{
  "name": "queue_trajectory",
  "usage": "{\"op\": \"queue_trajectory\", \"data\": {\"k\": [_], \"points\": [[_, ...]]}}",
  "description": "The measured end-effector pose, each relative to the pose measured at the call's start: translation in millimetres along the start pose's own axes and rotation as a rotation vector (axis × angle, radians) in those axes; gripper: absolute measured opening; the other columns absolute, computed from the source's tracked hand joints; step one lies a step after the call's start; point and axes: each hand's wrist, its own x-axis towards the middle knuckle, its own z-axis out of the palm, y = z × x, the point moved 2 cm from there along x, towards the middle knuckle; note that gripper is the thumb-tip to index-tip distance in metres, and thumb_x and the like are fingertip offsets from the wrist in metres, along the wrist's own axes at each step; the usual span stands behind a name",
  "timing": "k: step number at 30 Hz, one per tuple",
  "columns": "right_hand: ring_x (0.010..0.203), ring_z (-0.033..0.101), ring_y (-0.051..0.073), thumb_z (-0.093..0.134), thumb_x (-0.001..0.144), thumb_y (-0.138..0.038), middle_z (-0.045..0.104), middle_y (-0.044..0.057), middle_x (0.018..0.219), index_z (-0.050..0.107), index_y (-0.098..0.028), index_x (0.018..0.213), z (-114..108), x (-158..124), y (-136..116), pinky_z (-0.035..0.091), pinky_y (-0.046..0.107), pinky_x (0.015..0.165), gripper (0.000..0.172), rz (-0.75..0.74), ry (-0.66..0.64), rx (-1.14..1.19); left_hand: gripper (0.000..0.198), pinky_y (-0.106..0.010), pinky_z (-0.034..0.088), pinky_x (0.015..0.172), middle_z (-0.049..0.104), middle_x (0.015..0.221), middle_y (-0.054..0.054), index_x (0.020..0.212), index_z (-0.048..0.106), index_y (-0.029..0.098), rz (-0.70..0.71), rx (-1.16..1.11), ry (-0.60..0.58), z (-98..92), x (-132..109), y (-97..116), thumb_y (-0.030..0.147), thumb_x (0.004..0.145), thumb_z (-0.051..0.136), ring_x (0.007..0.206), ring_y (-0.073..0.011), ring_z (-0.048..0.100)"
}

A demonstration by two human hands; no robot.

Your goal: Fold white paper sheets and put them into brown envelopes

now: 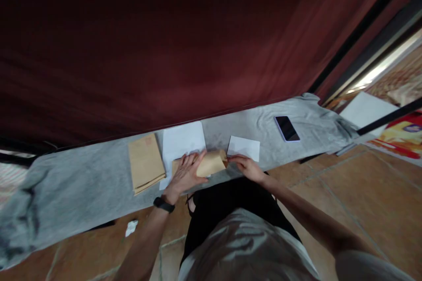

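Note:
A brown paper envelope (212, 163) lies on the grey cloth (82, 184) right in front of me. My left hand (185, 173) rests flat on its left part with fingers spread. My right hand (246, 166) touches its right end with fingers curled at the edge. Under and behind the envelope lies a white sheet (182, 140). A small white folded paper (244, 147) sits just beyond my right hand. A stack of brown envelopes (145, 162) lies to the left of my left hand.
A dark phone (287, 128) lies on the cloth to the right. A dark red curtain (165, 44) hangs behind the cloth. A crumpled white scrap (131, 227) is on the tiled floor. White papers (365, 109) lie at far right.

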Motion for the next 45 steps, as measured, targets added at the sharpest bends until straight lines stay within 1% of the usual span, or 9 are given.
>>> {"op": "queue_trajectory", "data": {"k": [5, 11, 18, 25, 30, 34, 38, 42, 45], "points": [[0.13, 0.054, 0.025, 0.041, 0.098, -0.02, 0.062, 0.012, 0.135, 0.066, -0.021, 0.126, -19, -15, 26, 0.042, 0.046, 0.113, 0.038, 0.146, 0.287, -0.224, 0.115, -0.058, 0.019, 0.12, 0.043, 0.15, -0.014, 0.161, 0.006, 0.03, -0.058, 0.008, 0.006, 7.4, -6, -4, 0.055, 0.074, 0.077, 0.143, -0.036, 0.036], [0.15, 0.028, 0.033, 0.04, 0.102, -0.033, 0.036, 0.013, 0.161, 0.046, -0.02, 0.15, -11, -17, 36, 0.024, 0.058, 0.12, 0.05, 0.257, 0.201, -0.49, 0.115, -0.057, 0.018, 0.12, 0.045, 0.148, -0.014, 0.161, 0.005, 0.029, -0.109, 0.036, 0.058, 1.0, 5, -12, 0.054, 0.075, 0.077, 0.141, -0.0359, 0.038], [0.147, 0.035, 0.033, 0.042, 0.102, -0.038, 0.04, 0.011, 0.159, 0.044, -0.026, 0.151, -7, -26, 50, 0.019, 0.061, 0.12, 0.05, 0.288, 0.24, -0.579, 0.115, -0.056, 0.022, 0.118, 0.043, 0.15, -0.013, 0.16, 0.005, 0.032, -0.118, 0.014, 0.056, 11.5, 2, -13, 0.056, 0.074, 0.077, 0.14, -0.0353, 0.039], [0.148, 0.029, 0.04, 0.041, 0.1, -0.034, 0.038, 0.023, 0.157, 0.047, -0.006, 0.147, -22, -11, 48, 0.012, 0.067, 0.119, 0.054, 0.38, 0.308, -0.589, 0.115, -0.056, 0.022, 0.118, 0.043, 0.149, -0.015, 0.161, 0.007, 0.029, -0.114, 0.02, 0.06, 12.0, 2, -14, 0.057, 0.073, 0.077, 0.14, -0.0354, 0.039], [0.147, 0.032, 0.038, 0.038, 0.102, -0.035, 0.039, 0.016, 0.159, 0.046, -0.018, 0.149, 6, 23, 27, 0.014, 0.069, 0.118, 0.051, 0.29, 0.212, -0.574, 0.115, -0.056, 0.021, 0.118, 0.042, 0.15, -0.014, 0.161, 0.007, 0.029, -0.119, 0.015, 0.063, 10.9, 1, -13, 0.057, 0.074, 0.077, 0.141, -0.0352, 0.037], [0.146, 0.033, 0.037, 0.039, 0.102, -0.036, 0.039, 0.016, 0.159, 0.045, -0.019, 0.15, 16, 24, 28, 0.015, 0.066, 0.118, 0.052, 0.301, 0.157, -0.585, 0.117, -0.057, 0.02, 0.119, 0.042, 0.151, -0.014, 0.161, 0.007, 0.031, -0.102, 0.02, 0.063, 10.4, -2, -11, 0.057, 0.072, 0.079, 0.142, -0.0357, 0.036], [0.144, 0.035, 0.037, 0.04, 0.101, -0.039, 0.039, 0.017, 0.159, 0.043, -0.017, 0.151, -3, 8, 36, 0.024, 0.06, 0.116, 0.054, 0.367, 0.213, -0.647, 0.118, -0.058, 0.018, 0.12, 0.042, 0.151, -0.014, 0.161, 0.007, 0.031, -0.106, 0.018, 0.075, 10.4, -3, -10, 0.06, 0.072, 0.079, 0.143, -0.036, 0.036], [0.132, 0.044, 0.042, 0.05, 0.096, -0.05, 0.045, 0.029, 0.149, 0.034, -0.005, 0.152, -32, -13, 43, 0.038, 0.055, 0.104, 0.073, 0.67, 0.352, -0.743, 0.115, -0.059, 0.016, 0.12, 0.042, 0.152, -0.016, 0.161, 0.01, 0.028, -0.117, 0.066, 0.088, 7.6, -3, -5, 0.06, 0.074, 0.077, 0.143, -0.0362, 0.036], [0.122, 0.052, 0.042, 0.057, 0.091, -0.056, 0.054, 0.031, 0.133, 0.038, -0.002, 0.147, -44, -18, 44, 0.043, 0.052, 0.096, 0.08, 0.796, 0.322, -0.742, 0.114, -0.06, 0.015, 0.121, 0.042, 0.153, -0.017, 0.161, 0.013, 0.027, -0.118, 0.128, 0.095, 2.3, -3, 2, 0.061, 0.073, 0.077, 0.144, -0.0368, 0.035]]}}
